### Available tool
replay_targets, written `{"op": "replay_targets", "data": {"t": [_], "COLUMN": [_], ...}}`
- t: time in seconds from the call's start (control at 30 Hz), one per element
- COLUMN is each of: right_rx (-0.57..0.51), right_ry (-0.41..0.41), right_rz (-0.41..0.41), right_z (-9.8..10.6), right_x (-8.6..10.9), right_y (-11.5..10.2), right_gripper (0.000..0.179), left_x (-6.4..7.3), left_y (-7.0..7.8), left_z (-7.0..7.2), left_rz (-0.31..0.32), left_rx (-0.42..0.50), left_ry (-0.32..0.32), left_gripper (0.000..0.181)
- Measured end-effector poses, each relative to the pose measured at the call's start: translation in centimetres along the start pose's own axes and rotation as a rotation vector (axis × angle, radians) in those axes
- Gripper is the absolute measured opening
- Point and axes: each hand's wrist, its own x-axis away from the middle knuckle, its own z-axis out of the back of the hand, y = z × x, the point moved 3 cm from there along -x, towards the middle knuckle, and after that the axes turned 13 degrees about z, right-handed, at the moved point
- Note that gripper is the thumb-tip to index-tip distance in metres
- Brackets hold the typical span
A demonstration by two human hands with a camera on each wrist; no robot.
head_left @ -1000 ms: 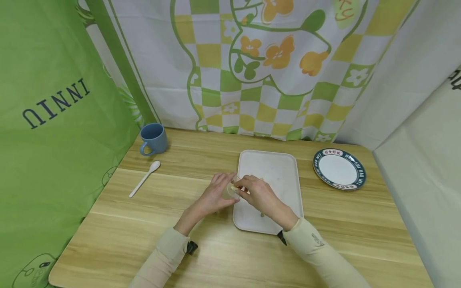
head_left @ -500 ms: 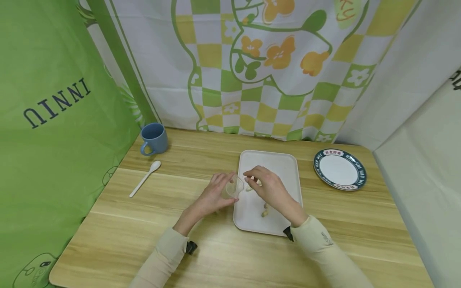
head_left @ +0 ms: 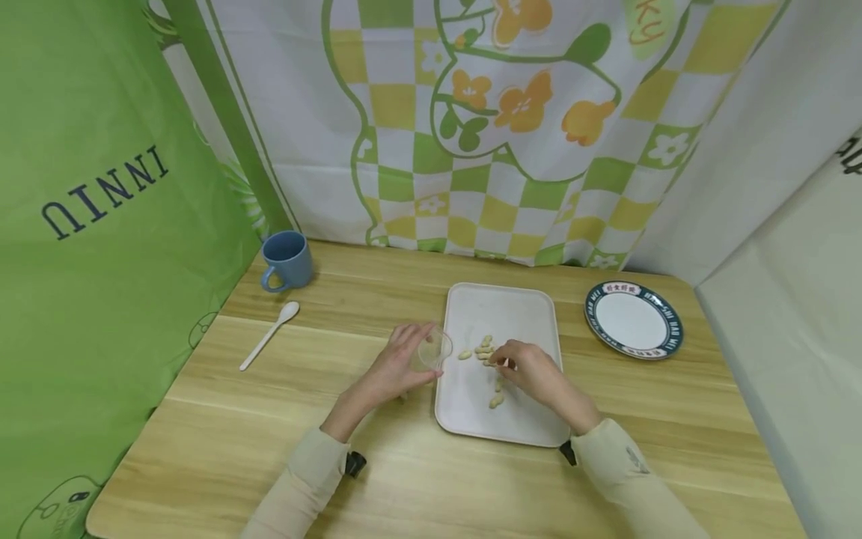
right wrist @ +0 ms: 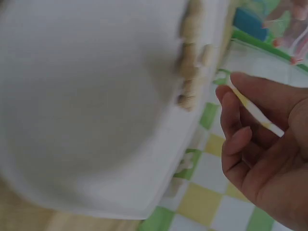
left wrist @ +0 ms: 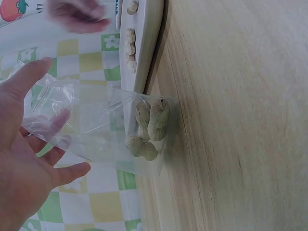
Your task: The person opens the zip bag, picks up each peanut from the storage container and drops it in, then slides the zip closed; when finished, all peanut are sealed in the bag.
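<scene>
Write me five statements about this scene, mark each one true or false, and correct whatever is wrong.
1. The left hand holds a clear cup. True.
2. Nothing is inside the clear cup. False: the left wrist view shows peanuts in it.
3. Loose peanuts lie on the tray. True.
4. The spoon rests on the tray. False: the spoon lies on the table, below the blue mug in the head view.
5. The blue mug stands upright. True.
</scene>
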Motion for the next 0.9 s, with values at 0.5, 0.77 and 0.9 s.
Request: {"op": "replay_targets", "data": {"t": [0.5,0.77,0.9], "right_rx": [0.021,0.008,0.015], "right_ry": [-0.115,-0.149,-0.156], "right_rz": [0.022,-0.043,-0.084], "right_z": [-2.1,-2.3,-2.5], "right_x": [1.1,1.2,1.4], "right_y": [2.4,2.3,2.5], "right_gripper": [0.02,0.014,0.012], "left_x": [0.0,0.0,0.0], "left_y": [-0.1,-0.1,-0.1], "left_z": [-0.1,-0.1,-0.2], "left_rz": [0.006,0.013,0.012], "left_rx": [-0.006,-0.012,-0.014], "left_ry": [-0.011,-0.021,-0.02], "left_gripper": [0.083,0.083,0.083]}}
